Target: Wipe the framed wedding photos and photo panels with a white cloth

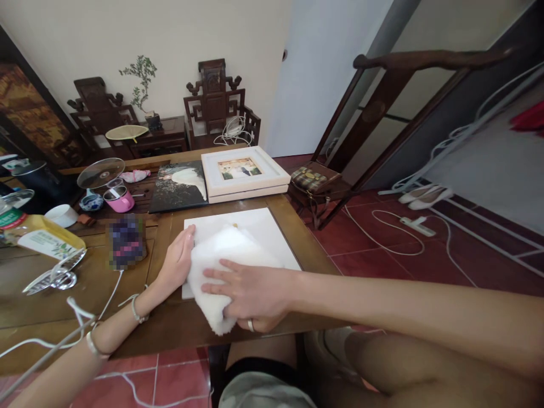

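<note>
Head view: the right hand presses flat, fingers spread, on a white cloth, while the left hand, fingers together, steadies the white board beneath.

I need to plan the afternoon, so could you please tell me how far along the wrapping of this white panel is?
Early stage. Both hands, left hand and right hand, press a white foam sheet onto the white panel on the table. Most of the panel lies bare. The framed photo and the print behind sit uncovered.
</note>
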`<state>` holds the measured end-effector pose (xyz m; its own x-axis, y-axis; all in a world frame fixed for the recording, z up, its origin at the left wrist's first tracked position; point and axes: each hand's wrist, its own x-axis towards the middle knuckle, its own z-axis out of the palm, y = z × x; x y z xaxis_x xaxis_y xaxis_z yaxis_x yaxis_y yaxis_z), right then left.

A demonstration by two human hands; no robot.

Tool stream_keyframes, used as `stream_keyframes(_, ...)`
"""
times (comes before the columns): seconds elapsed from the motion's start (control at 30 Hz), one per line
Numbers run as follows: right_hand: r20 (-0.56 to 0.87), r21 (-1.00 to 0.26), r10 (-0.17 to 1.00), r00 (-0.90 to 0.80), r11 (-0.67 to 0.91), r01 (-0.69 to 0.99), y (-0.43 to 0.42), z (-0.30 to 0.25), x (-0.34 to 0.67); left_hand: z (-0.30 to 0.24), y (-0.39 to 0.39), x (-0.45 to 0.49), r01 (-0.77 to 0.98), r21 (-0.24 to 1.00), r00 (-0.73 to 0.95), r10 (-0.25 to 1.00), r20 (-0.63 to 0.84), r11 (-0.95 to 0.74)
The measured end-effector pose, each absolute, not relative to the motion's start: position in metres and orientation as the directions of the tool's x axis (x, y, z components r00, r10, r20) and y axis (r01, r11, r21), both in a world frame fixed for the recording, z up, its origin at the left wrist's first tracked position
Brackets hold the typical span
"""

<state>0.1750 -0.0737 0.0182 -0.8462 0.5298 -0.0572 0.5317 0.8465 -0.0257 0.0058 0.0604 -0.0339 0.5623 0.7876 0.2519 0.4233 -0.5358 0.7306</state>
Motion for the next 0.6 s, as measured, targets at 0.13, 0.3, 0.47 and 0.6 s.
stream_keyframes(0.13,-0.049,0.039,0.604,-0.796,0.797,0.603,-0.069,0.017,0.190,-0.041,0.064,0.004,0.447,0.650,0.659,0.718,0.226,-0.615)
stream_keyframes(0.3,-0.027,0.094,0.724,-0.689,0.688,0.719,-0.050,0.009,0.218,-0.054,0.065,0.002,0.453,0.491,0.750,0.616,0.242,-0.744)
stream_keyframes(0.47,-0.027,-0.029,0.869,-0.495,0.494,0.869,-0.012,0.020,0.215,-0.045,0.045,0.003,0.455,0.362,0.824,0.539,0.177,-0.814)
stream_keyframes(0.6,-0.074,-0.176,0.876,-0.477,0.460,0.871,0.027,0.036,0.194,-0.038,0.036,0.005,0.445,0.325,0.844,0.512,0.158,-0.835)
